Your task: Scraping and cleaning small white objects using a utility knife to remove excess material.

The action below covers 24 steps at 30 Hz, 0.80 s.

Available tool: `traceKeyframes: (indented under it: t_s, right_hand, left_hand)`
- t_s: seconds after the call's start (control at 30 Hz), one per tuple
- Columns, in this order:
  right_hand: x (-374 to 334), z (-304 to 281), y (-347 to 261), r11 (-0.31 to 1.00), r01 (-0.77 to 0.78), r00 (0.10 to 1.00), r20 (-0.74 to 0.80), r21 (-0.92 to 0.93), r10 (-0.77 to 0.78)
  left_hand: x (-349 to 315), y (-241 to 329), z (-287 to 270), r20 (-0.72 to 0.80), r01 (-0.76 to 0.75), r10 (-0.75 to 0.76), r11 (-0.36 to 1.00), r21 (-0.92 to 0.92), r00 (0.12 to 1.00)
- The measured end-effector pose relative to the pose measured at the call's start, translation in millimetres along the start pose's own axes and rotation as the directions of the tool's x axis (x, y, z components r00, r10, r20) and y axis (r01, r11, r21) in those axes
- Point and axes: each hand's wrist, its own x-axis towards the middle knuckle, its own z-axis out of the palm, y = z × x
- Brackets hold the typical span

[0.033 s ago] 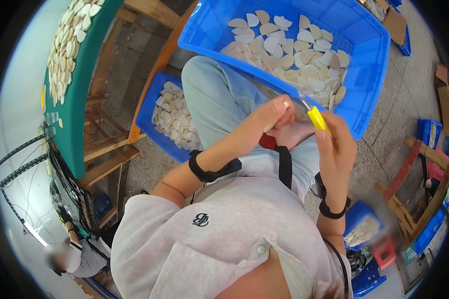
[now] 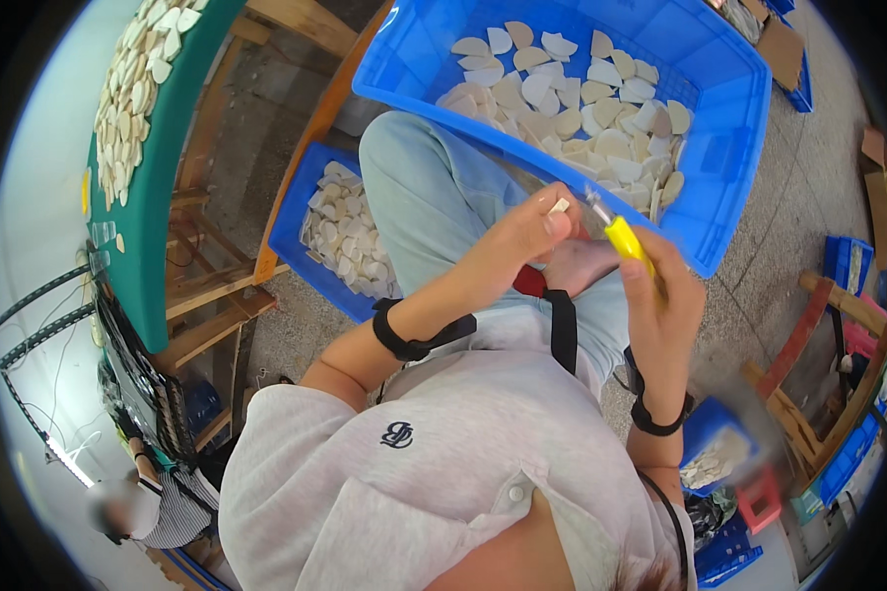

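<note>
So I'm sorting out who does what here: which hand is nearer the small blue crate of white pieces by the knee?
Left. The left hand is just right of the small blue crate; the right hand, holding a yellow-handled tool, is farther right.

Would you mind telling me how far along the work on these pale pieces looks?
Possibly done: pieces fill the small blue crate. In hand: the left hand pinches one pale piece while the right hand holds a yellow-handled tool to it. Possibly left: many pieces in the large blue bin.
</note>
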Motion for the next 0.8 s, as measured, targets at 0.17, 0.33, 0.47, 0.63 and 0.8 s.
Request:
traceKeyframes:
  t_s: [0.17,0.33,0.47,0.63,0.8]
  right_hand:
    - [-3.2,2.8,5.0,0.956,0.22,0.975,0.011,-0.196,-0.223]
    - [-4.1,0.5,4.1,0.905,0.265,0.963,0.048,-0.334,-0.264]
    - [-5.4,-0.7,4.4,0.899,0.272,0.96,0.036,-0.343,-0.277]
    - [-5.9,-1.8,4.4,0.909,0.255,0.966,0.04,-0.329,-0.257]
    - [-6.0,-2.5,1.7,0.88,0.254,0.965,0.05,-0.402,-0.256]
  left_hand:
    - [-1.7,3.1,5.1,-0.047,-0.186,0.203,0.951,0.249,0.978]
    - [-5.2,7.9,5.1,-0.058,-0.056,0.072,0.969,0.24,0.996]
    - [-3.6,2.5,4.6,-0.065,-0.103,0.125,0.957,0.272,0.99]
    - [-1.3,-0.5,2.5,-0.067,-0.114,0.149,0.922,0.371,0.987]
    - [1.5,-3.5,4.9,-0.13,-0.241,0.336,0.85,0.468,0.933]
